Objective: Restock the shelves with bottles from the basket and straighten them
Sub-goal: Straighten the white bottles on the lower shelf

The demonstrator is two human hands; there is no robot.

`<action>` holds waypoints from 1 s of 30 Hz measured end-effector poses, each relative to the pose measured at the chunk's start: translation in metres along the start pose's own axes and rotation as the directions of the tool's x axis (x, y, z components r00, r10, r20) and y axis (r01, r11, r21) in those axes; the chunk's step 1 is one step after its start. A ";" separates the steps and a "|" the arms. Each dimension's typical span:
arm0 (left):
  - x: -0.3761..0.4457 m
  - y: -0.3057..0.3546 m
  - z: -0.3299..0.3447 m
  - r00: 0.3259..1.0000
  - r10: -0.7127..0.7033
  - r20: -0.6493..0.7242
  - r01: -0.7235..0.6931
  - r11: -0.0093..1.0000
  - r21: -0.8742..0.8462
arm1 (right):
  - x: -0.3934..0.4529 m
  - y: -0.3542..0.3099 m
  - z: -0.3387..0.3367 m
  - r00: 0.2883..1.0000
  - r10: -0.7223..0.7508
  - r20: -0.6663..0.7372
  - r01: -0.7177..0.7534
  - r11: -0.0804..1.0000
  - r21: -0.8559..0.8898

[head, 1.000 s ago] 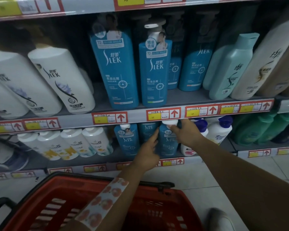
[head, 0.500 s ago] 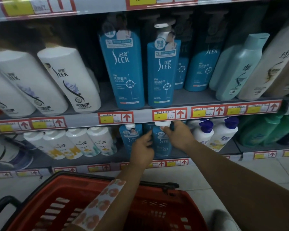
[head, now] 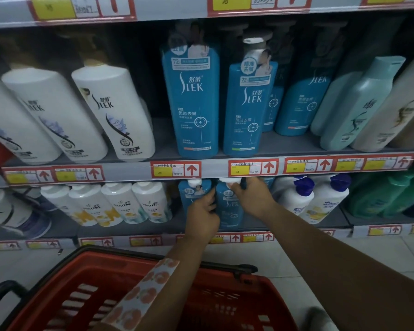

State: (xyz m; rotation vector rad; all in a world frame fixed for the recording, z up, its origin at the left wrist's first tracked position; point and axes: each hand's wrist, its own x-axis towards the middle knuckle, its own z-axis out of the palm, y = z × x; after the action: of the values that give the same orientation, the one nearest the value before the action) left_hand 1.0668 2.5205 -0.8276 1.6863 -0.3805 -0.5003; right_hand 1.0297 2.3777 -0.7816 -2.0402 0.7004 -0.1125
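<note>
Hands first: your left hand [head: 202,215] and your right hand [head: 253,198] both hold one small blue SLEK bottle [head: 230,206] on the lower shelf [head: 65,229]. Your left fingers curl round its left side; your right hand wraps its upper right side, with the thumb near the white cap. That bottle stands upright, just beside a second small blue bottle [head: 193,194] on its left, and white Pantene bottles [head: 120,204] line up further left. White bottles with blue caps [head: 306,199] sit to the right. On the shelf above, two tall blue SLEK bottles [head: 191,103] stand at the front edge. Your red basket [head: 81,295] sits below, under your left forearm with its patterned sleeve [head: 141,297].
</note>
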 end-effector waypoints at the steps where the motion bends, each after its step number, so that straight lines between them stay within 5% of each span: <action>1: 0.001 -0.002 -0.001 1.000 -0.007 -0.003 0.007 1.000 -0.011 | 0.001 0.000 0.001 1.000 0.000 0.003 0.000 1.000 -0.003; 23: 0.006 -0.004 0.002 0.993 -0.115 -0.016 0.111 0.980 -0.164 | 0.008 0.008 0.007 1.000 0.005 -0.012 -0.005 1.000 0.010; 30: 0.004 -0.007 0.001 0.997 -0.070 0.013 0.071 0.997 -0.043 | 0.008 0.009 0.006 1.000 -0.019 -0.006 0.019 1.000 0.010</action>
State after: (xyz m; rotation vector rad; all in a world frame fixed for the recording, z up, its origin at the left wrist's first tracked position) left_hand 1.0695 2.5189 -0.8346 1.6603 -0.3170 -0.5662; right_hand 1.0339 2.3746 -0.7941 -2.0376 0.6825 -0.1330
